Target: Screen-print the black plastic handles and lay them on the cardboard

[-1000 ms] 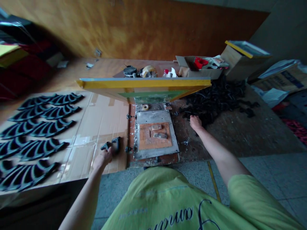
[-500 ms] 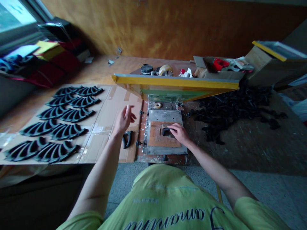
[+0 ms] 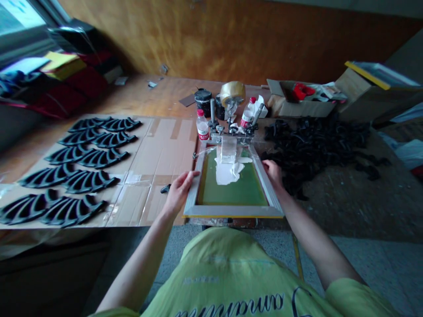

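A silk-screen frame (image 3: 235, 211) with a green mesh lies lowered over the work plate and hides it. My left hand (image 3: 179, 190) is closed at its left edge, thumb on top. At the right edge, my right hand (image 3: 273, 172) has its fingers curled against the frame. White ink (image 3: 227, 174) is spread on the upper mesh, and a squeegee (image 3: 228, 150) rests in it near the hinge clamps (image 3: 234, 137). Just left of my left hand, a black curved plastic part (image 3: 165, 189) shows partly on the cardboard.
Rows of black curved parts (image 3: 86, 182) lie on the cardboard sheet (image 3: 145, 163) at left. A heap of black parts (image 3: 313, 147) spreads at right. Behind the frame stand bottles (image 3: 202, 125), a black tub (image 3: 202, 101), a tape roll (image 3: 232, 92) and a cardboard box (image 3: 297, 107).
The raised screen frame has come down flat over the plate, covering the black part there. My right hand has let go of that part. Both hands are now at the frame's sides.
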`<state>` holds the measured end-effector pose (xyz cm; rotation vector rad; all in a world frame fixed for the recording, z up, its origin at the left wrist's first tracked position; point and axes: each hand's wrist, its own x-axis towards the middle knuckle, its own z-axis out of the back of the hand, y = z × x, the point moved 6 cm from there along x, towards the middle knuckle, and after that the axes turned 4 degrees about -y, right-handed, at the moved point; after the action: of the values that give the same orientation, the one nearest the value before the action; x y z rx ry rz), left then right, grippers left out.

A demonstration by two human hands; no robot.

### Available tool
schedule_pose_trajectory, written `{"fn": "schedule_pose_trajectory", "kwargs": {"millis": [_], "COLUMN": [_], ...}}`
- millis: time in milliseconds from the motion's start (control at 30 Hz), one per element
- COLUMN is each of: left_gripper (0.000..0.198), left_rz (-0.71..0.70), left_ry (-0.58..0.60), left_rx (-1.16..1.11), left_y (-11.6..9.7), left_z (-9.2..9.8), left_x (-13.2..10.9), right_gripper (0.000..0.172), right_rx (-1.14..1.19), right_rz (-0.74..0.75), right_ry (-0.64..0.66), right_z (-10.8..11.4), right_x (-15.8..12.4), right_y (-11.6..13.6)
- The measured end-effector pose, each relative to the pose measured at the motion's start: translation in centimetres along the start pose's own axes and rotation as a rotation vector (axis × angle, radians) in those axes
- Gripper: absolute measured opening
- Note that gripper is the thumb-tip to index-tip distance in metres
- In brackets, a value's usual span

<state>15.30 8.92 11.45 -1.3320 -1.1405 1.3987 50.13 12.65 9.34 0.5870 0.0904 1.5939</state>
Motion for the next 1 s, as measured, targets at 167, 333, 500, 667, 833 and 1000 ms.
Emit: {"fn": "schedule_pose_trajectory", "kwargs": {"millis": [167, 333, 500, 667, 833, 1000], "left_gripper": [0.075, 0.067, 0.061, 0.055, 0.052, 0.050], "left_rz": [0.131, 0.107, 0.119, 0.127, 0.133, 0.139], "left_ry": [0.023, -0.007, -0.036, -0.079, -0.089, -0.104], "left_rx": [0.100, 0.252, 0.243, 0.229, 0.231, 0.220], "left_y": [8.4, 11.2, 11.5, 11.3, 10.9, 10.8], "left_z": [0.0, 0.2, 0.2, 0.0, -0.1, -0.1], "left_x": [0.2, 1.1, 1.0, 0.9, 0.8, 0.6], "right_gripper": [0.047, 0.027, 0.019, 0.019, 0.018, 0.021], "right_rx": [0.081, -0.095, -0.223, -0.329, -0.275, -0.136], "right_rz": [0.144, 0.266, 0.199, 0.137, 0.417, 0.653], "right_ry": [-0.006, 0.359, 0.376, 0.376, 0.438, 0.529], "right_z": [-0.1, -3.8, -3.1, -4.4, -5.2, -3.1], "right_x": [4.7, 4.8, 4.0, 2.0, -2.2, -4.3], "right_y": [5.5, 11.3, 10.6, 10.4, 12.1, 11.5]}}
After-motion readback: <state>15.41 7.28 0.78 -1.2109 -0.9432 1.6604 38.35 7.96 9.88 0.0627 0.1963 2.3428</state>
